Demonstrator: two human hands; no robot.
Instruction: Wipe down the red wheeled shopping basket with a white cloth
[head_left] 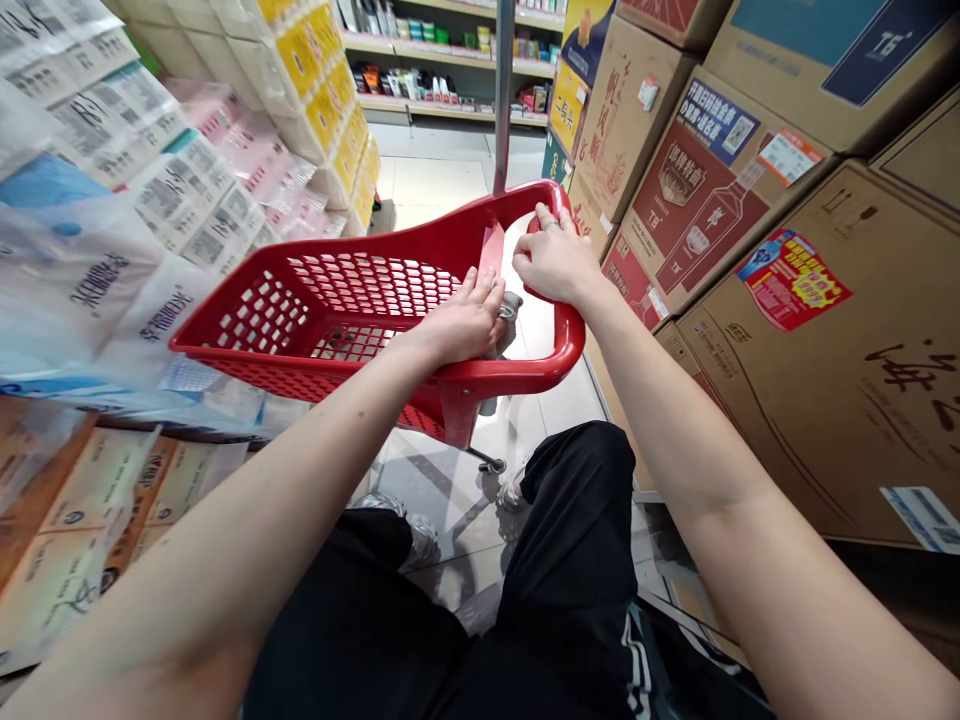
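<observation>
A red plastic shopping cart [360, 375] with perforated basket walls stands in front of my legs, turned so that its basket points left. My right hand [553, 258] is wrapped around the far part of its looped handle, with a ring on one finger. At the rear of the basket, my left hand [472, 312] grips the top edge, its fingers lying fairly straight and close together and its thumb hidden. Beside that hand hangs a grey piece [511, 306] whose kind I cannot make out. A metal pole [505, 100] rises behind the cart's far side.
Stacked cardboard cartons [817, 340] line the right side closely. On the left are piled plastic-wrapped packs [150, 270] and yellow-labelled packs [307, 70]. Store shelves [450, 50] with small goods cross the back. Pale tiled floor [427, 175] shows between them.
</observation>
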